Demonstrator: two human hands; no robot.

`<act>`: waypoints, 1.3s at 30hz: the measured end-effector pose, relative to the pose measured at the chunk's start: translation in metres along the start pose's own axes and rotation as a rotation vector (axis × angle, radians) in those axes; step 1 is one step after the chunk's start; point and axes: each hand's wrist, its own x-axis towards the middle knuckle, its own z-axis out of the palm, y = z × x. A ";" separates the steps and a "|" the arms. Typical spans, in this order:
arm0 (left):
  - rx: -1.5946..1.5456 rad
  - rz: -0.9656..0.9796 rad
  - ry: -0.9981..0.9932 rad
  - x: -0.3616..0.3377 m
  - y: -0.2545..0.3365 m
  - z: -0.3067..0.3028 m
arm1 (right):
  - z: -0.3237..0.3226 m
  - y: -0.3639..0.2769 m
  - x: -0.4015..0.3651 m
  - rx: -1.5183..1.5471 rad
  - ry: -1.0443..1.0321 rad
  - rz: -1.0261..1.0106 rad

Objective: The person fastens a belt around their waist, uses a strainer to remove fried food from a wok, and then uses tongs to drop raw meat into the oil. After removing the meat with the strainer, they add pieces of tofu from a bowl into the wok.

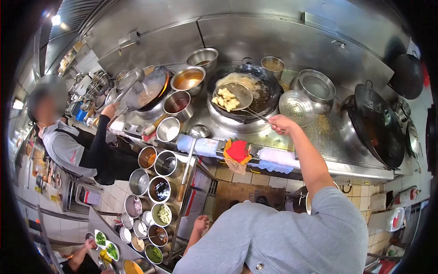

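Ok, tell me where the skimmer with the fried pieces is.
Head view, centre: the right hand holds the skimmer over the middle wok, between the orange sauce bowl and the perforated strainer.

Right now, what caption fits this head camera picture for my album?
Right hand holds a strainer of fried pieces over the wok; a co-worker tends another wok.

I stand in a restaurant kitchen: steel wok range [319,132], big woks [264,98], sauce tubs [159,188], steel backsplash [283,39].
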 end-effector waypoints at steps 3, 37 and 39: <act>0.229 0.036 -0.020 0.003 0.018 -0.010 | -0.015 0.002 -0.007 0.133 -0.087 -0.004; 0.425 -0.015 -0.214 0.069 0.128 0.102 | -0.108 0.153 -0.171 0.504 0.572 -0.172; 0.506 -0.006 -0.209 0.065 0.132 0.110 | -0.082 0.168 -0.147 0.698 0.551 -0.169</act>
